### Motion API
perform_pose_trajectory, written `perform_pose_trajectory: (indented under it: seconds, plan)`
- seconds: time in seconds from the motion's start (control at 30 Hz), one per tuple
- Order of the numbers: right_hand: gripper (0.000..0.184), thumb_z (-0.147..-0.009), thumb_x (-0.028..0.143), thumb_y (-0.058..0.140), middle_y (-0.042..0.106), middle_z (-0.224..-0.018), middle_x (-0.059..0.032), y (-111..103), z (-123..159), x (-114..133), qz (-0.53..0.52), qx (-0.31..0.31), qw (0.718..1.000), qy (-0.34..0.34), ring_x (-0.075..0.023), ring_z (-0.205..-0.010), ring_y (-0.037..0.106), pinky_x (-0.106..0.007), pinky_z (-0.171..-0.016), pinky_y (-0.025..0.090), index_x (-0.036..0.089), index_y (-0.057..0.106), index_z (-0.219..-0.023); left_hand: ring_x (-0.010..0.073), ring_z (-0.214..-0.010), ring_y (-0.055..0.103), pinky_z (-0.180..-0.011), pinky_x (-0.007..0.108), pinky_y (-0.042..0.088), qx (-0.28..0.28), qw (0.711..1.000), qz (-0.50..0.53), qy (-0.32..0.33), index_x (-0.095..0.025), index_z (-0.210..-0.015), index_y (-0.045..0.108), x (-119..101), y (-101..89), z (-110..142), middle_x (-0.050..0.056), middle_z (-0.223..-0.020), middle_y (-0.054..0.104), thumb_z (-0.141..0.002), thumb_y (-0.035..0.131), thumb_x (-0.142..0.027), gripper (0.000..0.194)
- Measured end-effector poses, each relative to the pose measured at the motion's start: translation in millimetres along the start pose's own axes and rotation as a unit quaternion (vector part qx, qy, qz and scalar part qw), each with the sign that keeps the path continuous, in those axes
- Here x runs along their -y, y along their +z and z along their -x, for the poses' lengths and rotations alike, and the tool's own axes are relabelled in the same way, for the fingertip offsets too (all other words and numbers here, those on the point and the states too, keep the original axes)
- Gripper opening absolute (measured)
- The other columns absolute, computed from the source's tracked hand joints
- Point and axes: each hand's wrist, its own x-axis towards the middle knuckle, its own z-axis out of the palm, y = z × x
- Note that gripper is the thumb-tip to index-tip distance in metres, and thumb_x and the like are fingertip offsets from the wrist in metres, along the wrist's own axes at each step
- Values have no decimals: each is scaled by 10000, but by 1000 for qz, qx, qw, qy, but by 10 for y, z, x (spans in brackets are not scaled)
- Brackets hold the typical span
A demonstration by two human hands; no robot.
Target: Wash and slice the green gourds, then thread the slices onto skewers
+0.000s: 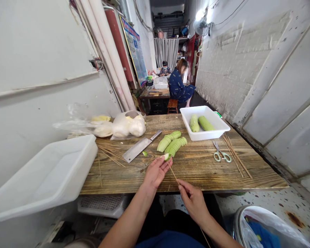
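Between the fingertips of my left hand [156,171] is a pale green zucchini slice [166,157]. My right hand [193,199] is closed around a long thin wooden skewer [174,175], whose upper end meets the slice; its lower end runs down below my wrist. Whether the tip has gone into the slice I cannot tell. Just beyond my left fingers lie two rows of sliced zucchini [176,146] on the wooden table [150,179]. A cleaver [141,147] rests to their left, beside a small green scrap [145,153].
A white tray [205,135] with two whole zucchini [206,124] stands back right. Scissors [221,154] and loose skewers [237,156] lie right, more skewers [111,151] left. A large white bin [74,168] and plastic bags [127,125] sit left. Two people [180,82] sit farther back.
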Motion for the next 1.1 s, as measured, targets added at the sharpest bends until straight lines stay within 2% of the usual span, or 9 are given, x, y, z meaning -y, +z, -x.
perform_pose_trajectory:
  seconds: [0.5,0.6,0.77,0.9,1.1]
  plan:
    - [275,-872,308,486,717,-969,-70,9,-4,11,9,3,1000,-6,-212,-854,680,-339,-777,541,224,678,-1049,224,-856,681,-814,348,546,-7,1000,-8,-5,-107,-802,565,7,10,4,130,-868,698,-784,574,-40,69]
    - [283,-866,325,486,725,-889,-63,10,-7,20,11,2,1000,-2,-212,-811,682,-340,-755,544,222,683,-1040,224,-856,681,-814,345,546,-7,1000,-9,-7,-109,-813,561,4,4,1,131,-869,698,-781,580,-45,75]
    - [298,-848,378,497,677,-622,-24,18,-5,33,-7,-5,1000,16,-216,-717,667,-305,-628,543,237,696,-1020,220,-833,686,-810,343,547,-3,1000,-16,-2,-108,-791,560,-3,18,7,132,-850,699,-786,569,-43,66]
    - [317,-848,407,489,654,-595,-19,34,2,21,-19,-10,999,24,-200,-655,647,-272,-551,518,231,696,-1011,222,-827,686,-800,341,549,-4,1000,-21,2,-108,-780,552,5,18,8,126,-842,699,-796,555,-41,69]
    - [316,-861,396,468,616,-555,-9,49,-1,10,-17,8,1000,24,-194,-637,631,-265,-547,498,232,688,-1018,224,-846,683,-818,351,544,1,1000,-22,5,-112,-797,559,24,-10,10,123,-856,699,-784,574,-44,71]
